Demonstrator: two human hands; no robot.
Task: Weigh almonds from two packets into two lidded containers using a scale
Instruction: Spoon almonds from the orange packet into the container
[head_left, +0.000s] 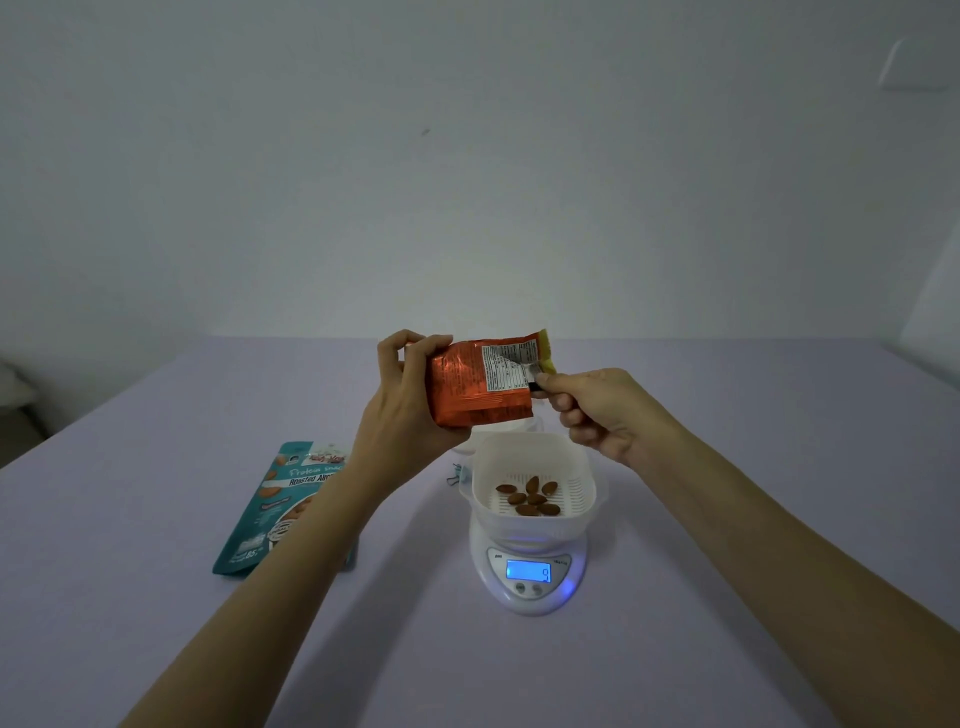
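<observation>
Head view, centre of frame: orange packet (478, 382) is being held in the air, lying sideways, directly above the far rim of the white slotted bowl (535, 457) sitting on the scale (527, 577).

Handling, judged: the packet is looking like thin crinkled foil film; light, soft, somewhat slick, folding wherever it is squeezed; the body is bulging, so nuts are probably remaining inside. Best hold would be one hand round the closed end with the other at the opened seam, steering the mouth; squeezing the middle would risk a sudden spill.

Hands: left hand (410, 410) is gripping the packet's left end, thumb in front and fingers wrapping behind, wrist cocked upward; right hand (597, 410) is pinching the torn silver flap at the packet's right edge between thumb and forefinger, its other fingers curling under; both forearms are reaching in from the bottom corners of the frame.

Elsewhere: a few almonds (530, 499) are lying in the bowl; the lit blue display (528, 570) is showing a low reading; teal packet (280, 509) is lying flat on the lilac table (156, 571) at lower left, partly hidden behind the left forearm; a pale rounded shape (498, 431) behind the bowl is too hidden to identify.
</observation>
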